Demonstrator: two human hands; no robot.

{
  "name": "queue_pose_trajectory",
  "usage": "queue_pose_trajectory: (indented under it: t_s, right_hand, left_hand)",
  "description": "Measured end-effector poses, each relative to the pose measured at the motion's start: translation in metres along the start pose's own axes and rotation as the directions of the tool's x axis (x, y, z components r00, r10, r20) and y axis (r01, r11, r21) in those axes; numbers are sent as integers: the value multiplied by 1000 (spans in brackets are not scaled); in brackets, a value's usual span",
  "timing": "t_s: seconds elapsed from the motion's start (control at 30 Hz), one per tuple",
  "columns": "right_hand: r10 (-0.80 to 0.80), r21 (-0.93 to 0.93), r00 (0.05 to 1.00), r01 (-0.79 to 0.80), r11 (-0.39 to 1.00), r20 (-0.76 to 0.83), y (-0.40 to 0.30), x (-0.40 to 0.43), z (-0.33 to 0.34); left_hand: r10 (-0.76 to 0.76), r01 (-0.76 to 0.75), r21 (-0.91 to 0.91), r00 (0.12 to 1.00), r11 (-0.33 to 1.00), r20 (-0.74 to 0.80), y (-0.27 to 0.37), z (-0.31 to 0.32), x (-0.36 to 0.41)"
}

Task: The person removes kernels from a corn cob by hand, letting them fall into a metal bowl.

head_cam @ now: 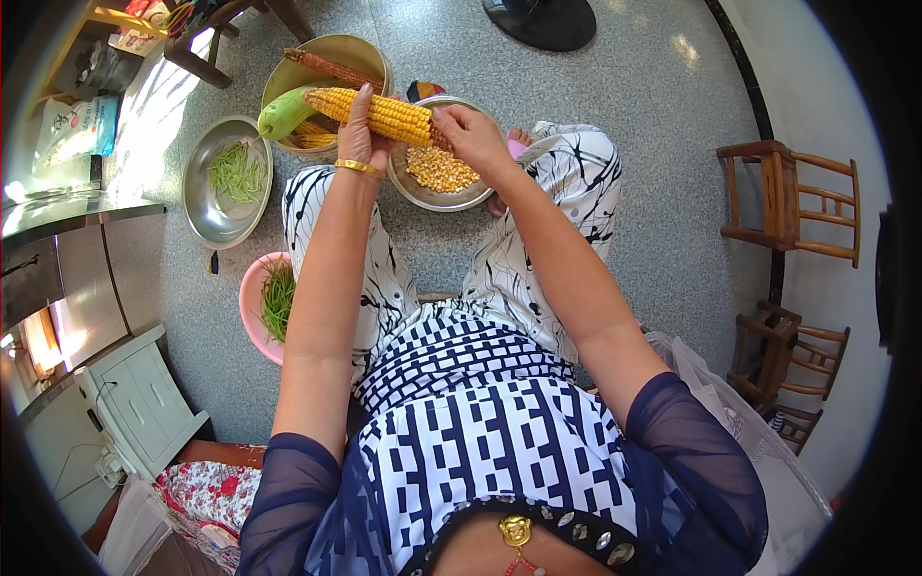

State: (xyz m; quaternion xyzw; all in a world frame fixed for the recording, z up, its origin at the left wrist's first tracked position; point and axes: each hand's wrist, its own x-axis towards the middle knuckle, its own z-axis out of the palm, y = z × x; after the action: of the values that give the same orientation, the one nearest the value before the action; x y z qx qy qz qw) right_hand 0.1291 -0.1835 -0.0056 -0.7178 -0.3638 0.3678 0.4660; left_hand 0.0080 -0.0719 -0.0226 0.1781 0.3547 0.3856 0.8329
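Gripped around its middle by my left hand [366, 133] is a yellow corn cob [397, 119], held sideways in front of me. My right hand [472, 140] is at the cob's right end, thumb and fingers pressed on it, where reddish cob shows bare of kernels. Beneath the hands a steel basin [432, 201] contains loose yellow corn kernels [441, 171]. Behind my left hand stands a beige bucket [270, 90] with a stripped reddish cob [335, 70], unshelled corn [315, 137] and a pale green gourd [288, 113].
A steel bowl [205, 229] of cut green strips [236, 175] lies to the left. Nearer me is a pink basin [252, 317] with green stems [277, 299]. Wooden chairs [778, 194] line the right wall. A black round base [540, 21] stands ahead on the floor.
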Motion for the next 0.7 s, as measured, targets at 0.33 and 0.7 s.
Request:
queue_pose_trajectory:
  t_s: [0.33, 0.7]
  right_hand:
    - [41, -91, 983, -58, 994, -180, 25, 13, -3]
    - [20, -83, 996, -14, 996, 81, 15, 8, -4]
  left_hand:
    - [-7, 7, -14, 1000, 1000, -10, -1, 3, -2]
    - [11, -7, 89, 999, 996, -43, -2, 3, -1]
